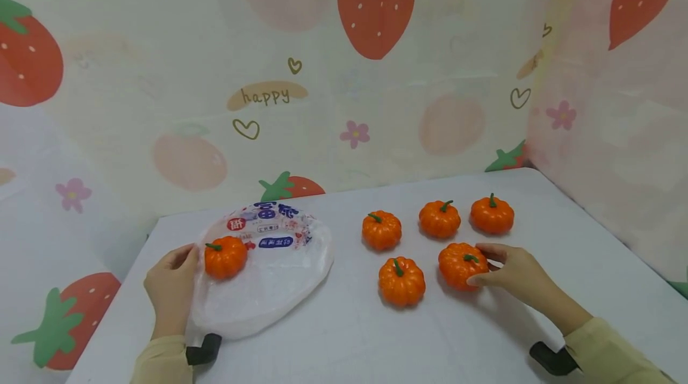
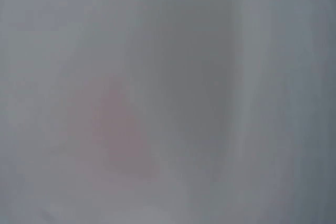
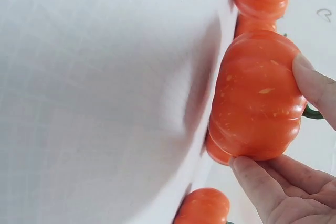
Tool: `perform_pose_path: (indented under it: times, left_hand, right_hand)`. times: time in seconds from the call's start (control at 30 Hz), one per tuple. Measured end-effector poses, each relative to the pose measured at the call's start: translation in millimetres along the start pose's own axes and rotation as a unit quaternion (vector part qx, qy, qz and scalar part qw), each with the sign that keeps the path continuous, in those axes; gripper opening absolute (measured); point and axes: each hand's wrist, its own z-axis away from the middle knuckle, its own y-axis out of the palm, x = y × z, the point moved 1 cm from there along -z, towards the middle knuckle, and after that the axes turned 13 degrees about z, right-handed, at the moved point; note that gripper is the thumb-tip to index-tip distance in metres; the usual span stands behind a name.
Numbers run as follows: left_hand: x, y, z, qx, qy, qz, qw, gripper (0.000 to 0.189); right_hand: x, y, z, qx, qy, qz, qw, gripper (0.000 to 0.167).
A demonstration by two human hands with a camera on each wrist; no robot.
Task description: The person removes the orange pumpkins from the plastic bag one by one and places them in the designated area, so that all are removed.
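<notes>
In the head view my left hand (image 1: 171, 281) pinches the left edge of a white, see-through plastic bag (image 1: 263, 288) with blue and red print. A small orange toy pumpkin (image 1: 228, 257) with a green stem is at that side of the bag, close to my fingers. Between thumb and fingers, my right hand (image 1: 513, 273) grips another small pumpkin (image 1: 459, 266), its stem tipped toward the hand. The right wrist view shows the same pumpkin (image 3: 260, 95) up close, a shadow on the tabletop beside it. Pale blur fills the left wrist view, hiding the left hand there.
Around the held pumpkin on the white table (image 1: 333, 348) stand several more: one nearer the bag (image 1: 402, 282), one behind it (image 1: 381, 231), and two at the back, middle (image 1: 439, 220) and right (image 1: 491, 215). A strawberry-printed cloth (image 1: 344, 73) hangs behind the table.
</notes>
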Motion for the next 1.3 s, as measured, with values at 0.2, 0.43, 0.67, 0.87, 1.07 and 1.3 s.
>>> perform_pose_path:
  times: [0.2,0.43,0.67,0.87,1.07,1.3]
  left_hand:
    - [-1.1,-1.4,2.4,0.003,-0.001,0.006,1.0,0.046]
    - [-1.6,-2.9,1.4,-0.002,0.0,0.003,1.0,0.044]
    - [-1.8,-4.2,1.2,-0.001,-0.013,0.007,0.9999,0.046]
    - [-1.6,-2.5,1.2,0.005,-0.023,0.015,0.9996,0.047]
    - [-0.7,-0.2,1.9,0.012,-0.027,0.018,0.9994,0.048]
    - [-1.0,0.6,1.4,0.004,-0.014,0.007,0.9999,0.045]
  right_hand:
    - [0.2,1.8,-3.1,0.012,0.013,-0.006,0.9998,0.088]
    - [-0.9,2.6,-7.2,0.02,0.012,-0.009,0.9997,0.086]
    - [-1.4,0.0,-9.2,0.023,0.001,-0.011,0.9997,0.088]
    - [13.8,-6.7,-5.9,-0.006,-0.028,-0.019,0.9994,0.088]
    - [70.6,-1.5,-1.0,-0.057,-0.096,-0.088,0.9899,0.081]
    - [152.1,34.2,-23.9,-0.007,-0.155,-0.145,0.9773,0.078]
